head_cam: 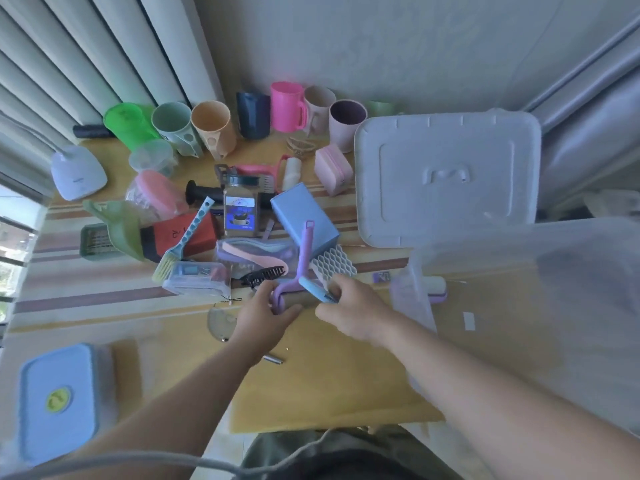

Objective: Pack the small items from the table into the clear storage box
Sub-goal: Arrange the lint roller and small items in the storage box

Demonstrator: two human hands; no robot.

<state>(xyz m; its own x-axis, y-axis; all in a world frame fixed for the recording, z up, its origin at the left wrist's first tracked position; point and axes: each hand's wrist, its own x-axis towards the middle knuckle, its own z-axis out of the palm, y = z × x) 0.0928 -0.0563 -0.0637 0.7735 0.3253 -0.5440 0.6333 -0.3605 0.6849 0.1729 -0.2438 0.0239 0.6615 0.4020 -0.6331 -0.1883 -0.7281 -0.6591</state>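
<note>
A pile of small items covers the middle of the table. My left hand (pixel 265 315) grips the lower end of a purple roller handle (pixel 304 258) near the pile's front edge. My right hand (pixel 349 313) pinches a small light-blue flat item (pixel 317 289) just right of it. The clear storage box (pixel 540 306) stands open at the right, blurred, with a purple-ended roller (pixel 437 289) showing behind its wall. Near my hands lie a black hair claw (pixel 258 276), a white honeycomb piece (pixel 334 265) and a small clear case (pixel 199 280).
The box's white lid (pixel 446 178) lies at the back right. A row of cups (pixel 214 128) lines the far edge by the wall. A blue box (pixel 304 216), a jar (pixel 239 209) and a blue-lidded container (pixel 57 400) at front left also stand here.
</note>
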